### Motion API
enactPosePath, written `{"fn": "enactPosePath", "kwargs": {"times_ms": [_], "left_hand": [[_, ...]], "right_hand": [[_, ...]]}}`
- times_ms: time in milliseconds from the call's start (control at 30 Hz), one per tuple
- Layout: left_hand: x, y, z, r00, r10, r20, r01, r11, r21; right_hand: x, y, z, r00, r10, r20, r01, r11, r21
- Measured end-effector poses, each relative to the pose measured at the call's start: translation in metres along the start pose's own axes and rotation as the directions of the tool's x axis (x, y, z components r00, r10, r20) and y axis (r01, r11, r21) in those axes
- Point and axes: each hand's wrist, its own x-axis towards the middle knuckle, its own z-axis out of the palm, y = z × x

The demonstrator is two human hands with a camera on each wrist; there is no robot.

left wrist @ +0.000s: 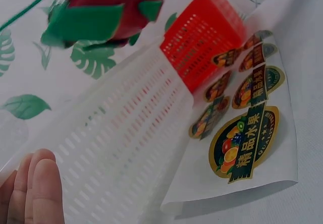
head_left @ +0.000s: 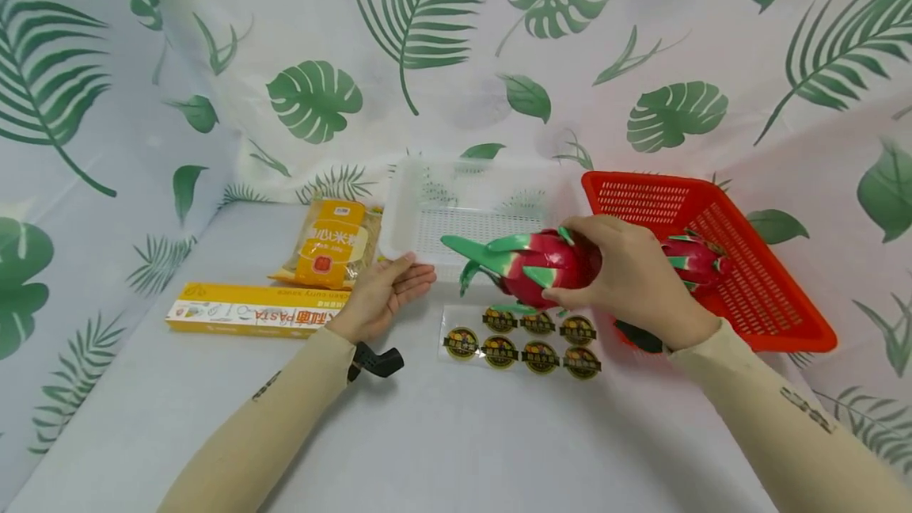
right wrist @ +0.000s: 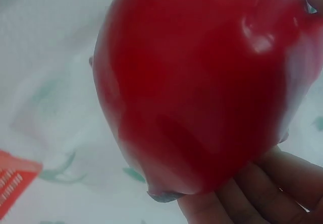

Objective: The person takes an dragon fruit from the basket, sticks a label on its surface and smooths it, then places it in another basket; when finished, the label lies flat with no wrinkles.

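Note:
My right hand (head_left: 634, 275) grips a red dragon fruit (head_left: 549, 260) with green scales, thumb on the near side and fingers on the far side. The fruit is held in the air, over the front right of a white perforated basket (head_left: 399, 208). In the right wrist view the dragon fruit (right wrist: 202, 82) fills most of the frame, with fingers beneath it. At the basket's front left corner is my left hand (head_left: 378, 295), its fingers extended. The left wrist view shows those fingers (left wrist: 45, 188) against the white basket wall; contact is hard to tell.
A red basket (head_left: 791, 299) at right holds another dragon fruit (head_left: 694, 264) and a dark object (head_left: 637, 336), partly hidden. A sheet of round fruit stickers (head_left: 523, 356) lies in front. At left are a yellow grain bag (head_left: 329, 248), a pasta box (head_left: 249, 309) and a black angled piece (head_left: 381, 361).

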Motion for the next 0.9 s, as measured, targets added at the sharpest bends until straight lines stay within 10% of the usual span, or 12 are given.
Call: {"fn": "enactPosePath", "kwargs": {"times_ms": [900], "left_hand": [[-0.002, 0.003, 0.005, 0.999, 0.007, -0.044, -0.005, 0.998, 0.055]], "right_hand": [[-0.127, -0.066, 0.048, 0.984, -0.038, 0.173, 0.026, 0.997, 0.074]]}}
